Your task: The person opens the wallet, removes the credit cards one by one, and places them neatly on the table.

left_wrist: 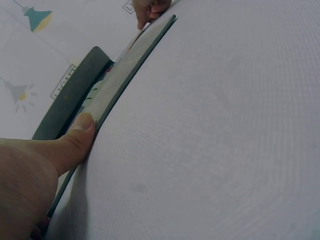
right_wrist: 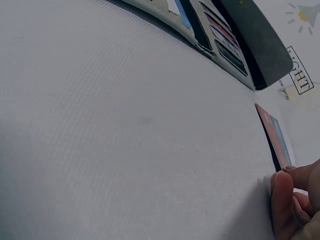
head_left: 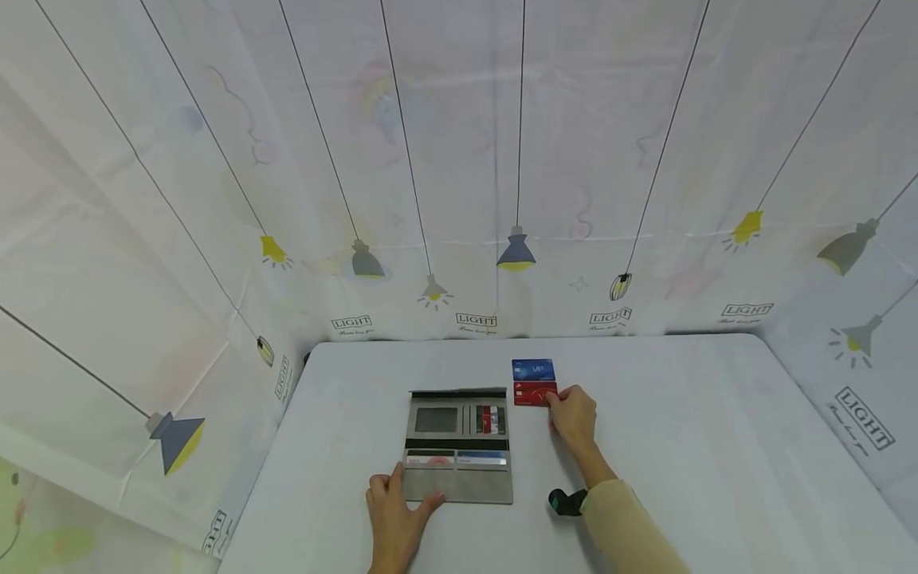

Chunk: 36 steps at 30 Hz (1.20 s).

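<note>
An unfolded grey wallet [head_left: 459,485] lies on the white table. My left hand [head_left: 396,510] rests at its near left corner in the head view, thumb [left_wrist: 82,125] lying over the near edge and index finger along the left side. Beyond the wallet's right side, my right hand [head_left: 576,416] pinches the near right corner of a red card [head_left: 531,393], which lies on the table. Touching or nearly touching its far edge is a blue card [head_left: 533,369] marked VIP. Several small cards [head_left: 491,420] sit in the wallet's upper slots. A pale card [head_left: 430,458] and a bluish card [head_left: 482,458] show in its lower half.
The table [head_left: 688,446] ends at a backdrop [head_left: 459,159] printed with hanging lamps, behind and at both sides. A black strap-like piece [head_left: 566,502] is beside the right sleeve [head_left: 631,526]. The wallet's dark far flap [left_wrist: 72,95] stands raised in the left wrist view.
</note>
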Each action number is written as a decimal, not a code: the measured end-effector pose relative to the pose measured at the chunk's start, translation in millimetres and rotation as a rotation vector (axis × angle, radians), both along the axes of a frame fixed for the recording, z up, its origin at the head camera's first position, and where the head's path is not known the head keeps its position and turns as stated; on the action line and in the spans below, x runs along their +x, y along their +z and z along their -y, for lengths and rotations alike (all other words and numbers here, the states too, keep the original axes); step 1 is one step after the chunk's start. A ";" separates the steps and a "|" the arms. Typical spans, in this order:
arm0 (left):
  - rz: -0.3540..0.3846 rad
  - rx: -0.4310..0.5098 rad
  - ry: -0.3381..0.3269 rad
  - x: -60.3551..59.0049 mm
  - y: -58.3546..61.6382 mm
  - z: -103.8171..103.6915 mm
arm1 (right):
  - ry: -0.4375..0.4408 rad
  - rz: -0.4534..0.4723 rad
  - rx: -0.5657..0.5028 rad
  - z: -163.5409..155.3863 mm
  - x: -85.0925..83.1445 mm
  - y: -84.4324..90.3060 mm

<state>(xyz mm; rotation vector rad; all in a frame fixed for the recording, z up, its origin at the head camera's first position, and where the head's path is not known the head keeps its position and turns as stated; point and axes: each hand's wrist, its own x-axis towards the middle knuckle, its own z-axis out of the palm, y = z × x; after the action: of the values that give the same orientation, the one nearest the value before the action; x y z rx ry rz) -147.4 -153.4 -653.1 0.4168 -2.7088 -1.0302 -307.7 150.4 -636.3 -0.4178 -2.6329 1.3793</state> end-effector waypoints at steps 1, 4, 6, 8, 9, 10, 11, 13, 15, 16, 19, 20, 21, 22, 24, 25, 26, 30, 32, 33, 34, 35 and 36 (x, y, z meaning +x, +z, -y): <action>0.000 0.001 -0.002 -0.2 -0.1 0.0 | -0.001 0.002 -0.005 -0.2 0.0 0.5; -0.006 0.003 -0.006 -0.6 -0.9 0.4 | 0.003 0.012 -0.012 -0.7 0.1 1.3; -0.018 0.007 -0.008 -0.7 -1.5 0.6 | 0.003 0.018 -0.012 -0.8 0.3 1.4; -0.028 0.005 -0.010 -0.5 -2.3 0.9 | 0.002 0.019 -0.011 -0.5 0.7 1.1; -0.032 0.003 -0.011 -0.5 -2.7 0.9 | 0.001 0.017 -0.011 -0.4 0.8 0.9; -0.035 0.001 -0.011 -0.3 -2.9 0.9 | 0.000 0.015 -0.011 -0.2 1.1 0.8; -0.041 -0.001 -0.011 -0.2 -3.2 0.9 | -0.001 0.011 -0.013 -0.1 1.3 0.5; -0.045 -0.003 -0.011 -0.1 -3.2 0.8 | -0.005 0.004 -0.012 0.0 1.7 0.0; -0.046 -0.006 -0.011 -0.1 -3.2 0.8 | -0.008 -0.003 -0.016 0.1 2.1 -0.5; -0.047 -0.009 -0.010 -0.2 -3.2 0.8 | -0.009 -0.006 -0.018 0.2 2.3 -0.7; -0.045 -0.009 -0.009 -0.3 -2.9 1.0 | -0.016 -0.006 -0.023 0.3 2.6 -1.4; -0.046 -0.009 -0.009 -0.3 -2.7 1.0 | -0.016 -0.004 -0.025 0.3 2.8 -1.6; -0.046 -0.007 -0.008 -0.4 -2.5 1.0 | -0.014 -0.001 -0.026 0.3 3.1 -1.6; -0.050 -0.010 -0.008 -0.5 -2.4 1.0 | -0.012 0.000 -0.025 0.4 3.3 -1.3; -0.050 -0.008 -0.008 -0.7 -2.2 1.0 | -0.006 0.003 -0.019 0.7 4.0 -0.8; -0.049 -0.008 -0.007 -0.8 -2.1 1.0 | -0.002 0.002 -0.016 0.7 4.3 -0.7; -0.047 -0.006 -0.007 -0.9 -2.2 1.0 | 0.003 0.000 -0.012 0.6 4.6 -0.7; -0.030 0.001 -0.005 -1.1 -2.4 1.5 | 0.011 -0.002 0.004 1.0 4.9 -1.0; -0.025 0.003 -0.004 -1.0 -2.4 1.5 | 0.011 -0.005 0.012 1.2 4.7 -1.2; -0.023 0.002 -0.003 -0.9 -2.2 1.5 | 0.009 -0.007 0.015 1.4 4.6 -1.0; -0.023 0.001 -0.003 -0.7 -2.0 1.4 | 0.009 -0.010 0.017 1.6 4.9 -0.7; -0.023 0.001 -0.003 -0.5 -1.8 1.4 | 0.008 -0.013 0.022 1.6 4.9 -0.7; -0.025 -0.002 -0.003 -0.2 -1.4 1.3 | 0.006 -0.015 0.026 1.8 5.1 -0.2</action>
<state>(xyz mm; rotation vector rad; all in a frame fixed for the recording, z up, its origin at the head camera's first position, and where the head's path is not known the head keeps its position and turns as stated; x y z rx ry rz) -147.6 -154.6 -654.6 0.3973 -2.6885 -1.0269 -302.6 148.6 -636.5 -0.3945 -2.6388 1.3434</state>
